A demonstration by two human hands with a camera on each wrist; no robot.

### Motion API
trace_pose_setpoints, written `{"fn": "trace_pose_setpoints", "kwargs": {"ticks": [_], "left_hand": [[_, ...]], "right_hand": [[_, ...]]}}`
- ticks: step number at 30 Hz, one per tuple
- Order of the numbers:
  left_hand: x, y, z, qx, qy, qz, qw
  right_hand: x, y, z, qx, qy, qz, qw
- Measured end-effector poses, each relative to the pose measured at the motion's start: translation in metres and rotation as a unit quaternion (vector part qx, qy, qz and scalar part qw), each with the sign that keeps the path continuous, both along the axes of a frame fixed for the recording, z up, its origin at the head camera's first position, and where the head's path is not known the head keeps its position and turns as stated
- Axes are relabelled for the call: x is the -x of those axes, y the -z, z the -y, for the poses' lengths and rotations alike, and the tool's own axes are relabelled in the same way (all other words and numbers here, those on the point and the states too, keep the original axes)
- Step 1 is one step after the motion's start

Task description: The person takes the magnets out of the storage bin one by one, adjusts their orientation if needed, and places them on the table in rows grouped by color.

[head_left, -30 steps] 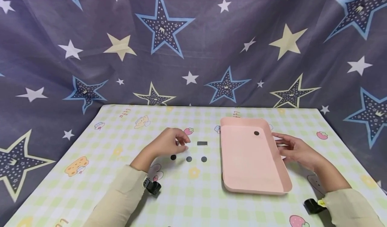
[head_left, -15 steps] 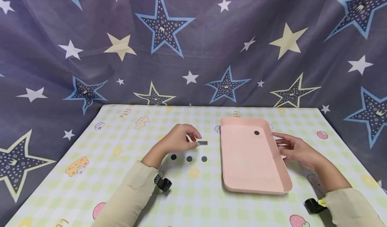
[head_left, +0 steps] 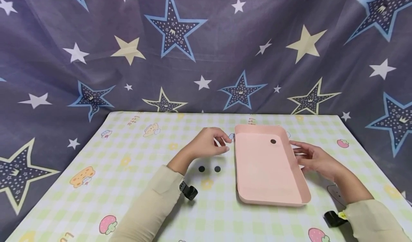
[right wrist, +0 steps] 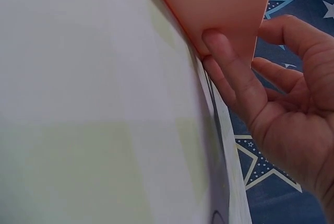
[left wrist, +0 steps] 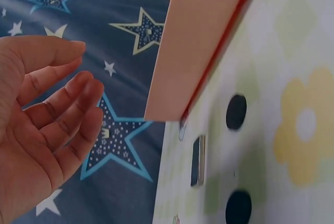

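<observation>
My left hand (head_left: 209, 143) hovers over the table just left of the pink tray (head_left: 267, 195), fingers loosely bent; the left wrist view shows nothing in it. Below it lie two flat black discs (head_left: 209, 169). A small dark rectangular block with a silvery edge (left wrist: 197, 161) lies close by, hidden behind the hand in the head view. A third table disc is out of sight near the left wrist. One black disc (head_left: 273, 141) sits inside the tray near its far right corner. My right hand (head_left: 317, 161) touches the tray's right outer wall with its fingertips.
A checked cloth with printed cartoons covers the table (head_left: 135, 206). Behind it hangs a dark curtain (head_left: 206, 56) with stars. A black wrist camera (head_left: 188, 191) is worn at the left sleeve, another camera (head_left: 334, 219) at the right.
My left hand has moved right, past the discs and over the rectangular block, toward the tray's left edge. The right hand and the tray have stayed put.
</observation>
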State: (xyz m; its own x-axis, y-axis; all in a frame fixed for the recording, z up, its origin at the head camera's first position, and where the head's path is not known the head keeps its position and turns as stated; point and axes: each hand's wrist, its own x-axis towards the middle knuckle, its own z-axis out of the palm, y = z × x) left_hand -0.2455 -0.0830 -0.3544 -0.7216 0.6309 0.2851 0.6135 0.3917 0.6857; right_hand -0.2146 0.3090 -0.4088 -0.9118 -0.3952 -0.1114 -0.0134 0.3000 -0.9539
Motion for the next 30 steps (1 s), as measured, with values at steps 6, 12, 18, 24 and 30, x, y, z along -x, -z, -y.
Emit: {"fn": "trace_pose_setpoints", "kwargs": {"ticks": [6,12,18,24,30], "left_hand": [[0.001,0.000,-0.011,-0.005,0.011,0.010,0.9999],[0.004,0.003,-0.022,-0.018,0.027,0.019,0.9993],[0.005,0.001,-0.033,-0.006,0.027,0.027,0.9992],[0.006,-0.004,-0.043,-0.003,0.023,0.036,0.9991],[0.010,-0.007,-0.052,-0.006,0.022,0.054,0.9983]], "right_hand": [[0.001,0.002,0.001,0.003,0.001,-0.001,1.0000],[0.000,0.001,0.001,-0.002,0.001,-0.006,1.0000],[0.000,0.001,0.001,-0.005,0.000,-0.009,0.9999],[0.000,0.001,0.001,-0.006,0.000,-0.008,0.9999],[0.000,0.000,0.000,-0.007,0.000,-0.007,0.9999]]}}
